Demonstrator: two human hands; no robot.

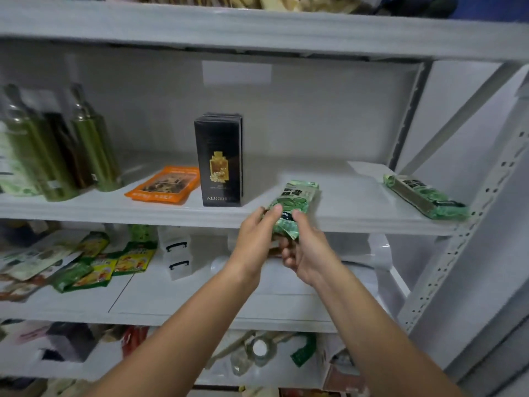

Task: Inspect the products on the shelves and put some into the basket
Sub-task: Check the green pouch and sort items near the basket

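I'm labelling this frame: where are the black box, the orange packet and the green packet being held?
black box (219, 161), head view, middle of its front face
orange packet (165, 184), head view, centre of its printed top
held green packet (294, 200), head view, upper half above the fingers

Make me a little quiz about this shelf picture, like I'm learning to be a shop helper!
1. True or false: both hands hold the flat green plastic packet.
2. Which stands upright on the middle shelf? A) tall black cardboard box B) flat orange plastic pouch C) second green packet
3. Fill in: the orange pouch lies to the ___ of the black box.

Key: 1 true, left hand and right hand; 2 A; 3 left.
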